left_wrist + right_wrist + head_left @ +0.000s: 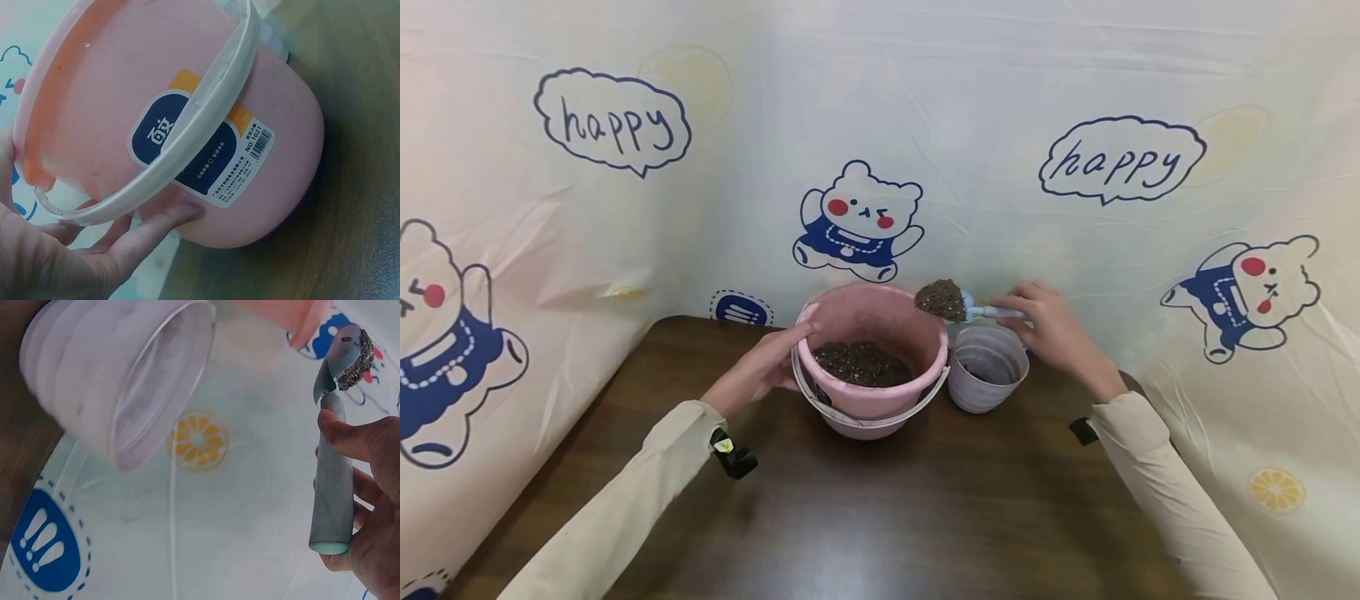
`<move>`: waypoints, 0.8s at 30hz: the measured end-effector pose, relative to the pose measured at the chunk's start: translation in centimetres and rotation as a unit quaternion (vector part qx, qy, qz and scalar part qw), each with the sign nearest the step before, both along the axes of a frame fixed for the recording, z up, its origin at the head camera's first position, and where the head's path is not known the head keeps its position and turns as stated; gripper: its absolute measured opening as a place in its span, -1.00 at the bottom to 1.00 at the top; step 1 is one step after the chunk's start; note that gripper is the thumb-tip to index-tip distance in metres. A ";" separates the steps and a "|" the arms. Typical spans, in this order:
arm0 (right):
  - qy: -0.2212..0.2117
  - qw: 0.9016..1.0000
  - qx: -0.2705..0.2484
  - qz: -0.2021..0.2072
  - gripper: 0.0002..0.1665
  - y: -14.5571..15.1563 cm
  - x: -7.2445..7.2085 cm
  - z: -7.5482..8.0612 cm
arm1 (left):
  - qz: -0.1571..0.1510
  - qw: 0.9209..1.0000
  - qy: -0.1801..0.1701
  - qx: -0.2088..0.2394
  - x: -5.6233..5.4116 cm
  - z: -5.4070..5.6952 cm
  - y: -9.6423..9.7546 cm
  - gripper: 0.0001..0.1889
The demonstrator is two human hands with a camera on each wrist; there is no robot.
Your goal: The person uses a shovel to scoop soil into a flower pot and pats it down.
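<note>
Right hand (1039,321) grips the trowel (996,312), soil (942,300) heaped on its blade, right of centre; left hand (760,364) holds the pink bucket (876,403), mid-frame, its white handle (215,117) slung across the label (214,157). Grey pot (985,394) stands just beside, on the brown table (1000,500); patterned cloth (970,83) fills the background.

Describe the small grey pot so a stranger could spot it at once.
On the dark brown table stands a pink bucket. Just right of it in the head view is the small grey pot. Its ridged wall and smaller size set it apart from the bucket.
</note>
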State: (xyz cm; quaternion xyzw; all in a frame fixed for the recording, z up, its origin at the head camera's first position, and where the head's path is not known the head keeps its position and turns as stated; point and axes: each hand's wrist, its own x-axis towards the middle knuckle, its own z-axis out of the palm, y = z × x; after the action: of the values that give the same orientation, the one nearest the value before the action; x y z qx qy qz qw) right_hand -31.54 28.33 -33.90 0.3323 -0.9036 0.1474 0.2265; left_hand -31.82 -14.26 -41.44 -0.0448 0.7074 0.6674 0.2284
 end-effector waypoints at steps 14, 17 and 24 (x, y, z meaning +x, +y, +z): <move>0.014 1.000 -0.001 -0.025 -0.68 3.3 0.7 -2.2 | -0.009 1.000 0.000 0.001 0.1 -0.1 0.0 -0.12; 0.024 0.999 -0.007 -0.029 -0.66 3.8 0.8 -2.3 | -0.009 1.000 0.000 -0.003 0.1 -0.1 -0.2 -0.11; 0.037 0.998 -0.005 -0.044 -0.68 4.9 1.3 -2.6 | -0.010 1.000 0.001 -0.001 0.0 -0.2 -0.2 -0.11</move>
State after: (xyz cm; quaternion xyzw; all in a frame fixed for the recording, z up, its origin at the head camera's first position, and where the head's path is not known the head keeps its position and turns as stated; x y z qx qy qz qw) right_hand -30.28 33.24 -36.48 0.2965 -0.9076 0.1291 0.2676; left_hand -31.77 -14.47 -41.60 -0.0369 0.7091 0.6641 0.2341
